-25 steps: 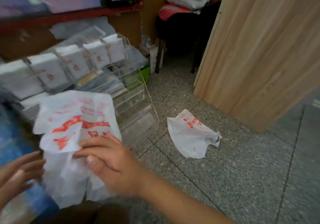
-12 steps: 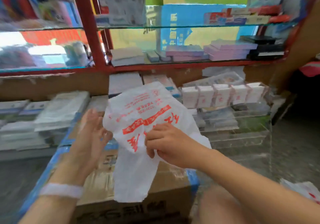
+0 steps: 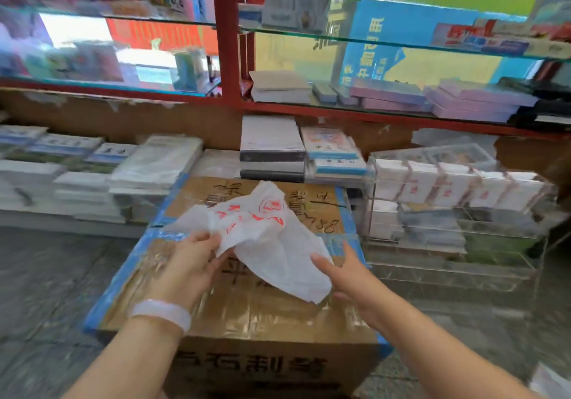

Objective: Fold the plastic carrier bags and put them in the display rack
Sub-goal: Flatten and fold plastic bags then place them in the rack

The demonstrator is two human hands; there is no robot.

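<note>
Fingers (image 3: 213, 241) of the left hand (image 3: 191, 262) pinch a bunched edge of the bag (image 3: 268, 241), thumb curled over the plastic, while the right hand (image 3: 349, 272) lies spread and relaxed with its fingertips at the bag's lower right edge, touching or just under it; whether it presses the film is hard to tell through the blur. White with red print, the bag sits crumpled on top of the box (image 3: 247, 312), roughly mid-lid, and it lies between the two hands: up and to the right of the left fingers, up and to the left of the right ones. Its long axis runs diagonally, from the far upper corner near the handwriting on the lid down toward the right wrist. Since the left hand already has it, the right is the free one and sits nearest the loose end, so flattening or the first fold would most likely come from that side, I think. Clear tape glazes the cardboard lid and blue tape edges it, giving a smooth, flat place to work. To the right, near the box, stands the rack (image 3: 457, 213), clear acrylic, with folded white bundles filling its top row and lower tiers largely unfilled. Behind are book stacks (image 3: 272, 148) and red-framed shelves (image 3: 228, 58) with glass; grey speckled floor (image 3: 46, 275) surrounds the box.
</note>
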